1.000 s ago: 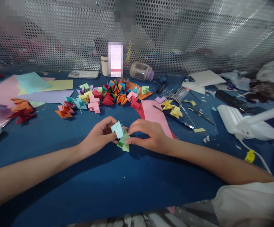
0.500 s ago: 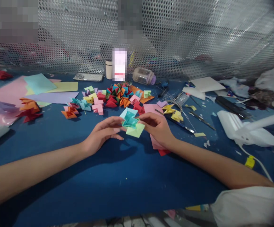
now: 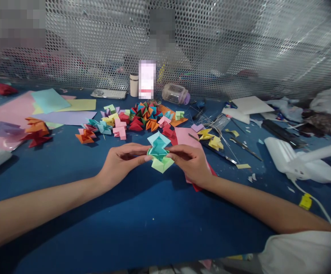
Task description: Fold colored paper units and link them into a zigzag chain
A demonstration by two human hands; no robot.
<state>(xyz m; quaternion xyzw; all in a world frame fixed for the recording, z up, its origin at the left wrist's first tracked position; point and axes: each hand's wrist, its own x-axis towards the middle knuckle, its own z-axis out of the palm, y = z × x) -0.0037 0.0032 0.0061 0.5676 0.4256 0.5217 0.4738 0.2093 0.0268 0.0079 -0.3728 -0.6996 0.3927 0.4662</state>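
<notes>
A folded paper piece (image 3: 159, 151), light blue and teal on top and pale green below, is held just above the blue table (image 3: 142, 220). My left hand (image 3: 121, 164) pinches its left side with closed fingertips. My right hand (image 3: 190, 161) pinches its right side the same way. A pile of folded paper pieces (image 3: 137, 118) in many colours lies beyond my hands. Pink and red paper sheets (image 3: 186, 139) lie under and behind my right hand.
Flat coloured sheets (image 3: 48, 108) and orange and red folded pieces (image 3: 35, 131) lie at the left. Scissors (image 3: 214, 148), yellow folded bits (image 3: 211, 139), wires and a white device (image 3: 299, 160) sit at the right. A phone (image 3: 108, 93), small cup and jar (image 3: 175, 94) stand by the perforated metal screen.
The paper piece went from a closed wedge near the table to an opened shape held between both hands. My hands rose and then settled slightly lower and level.
</notes>
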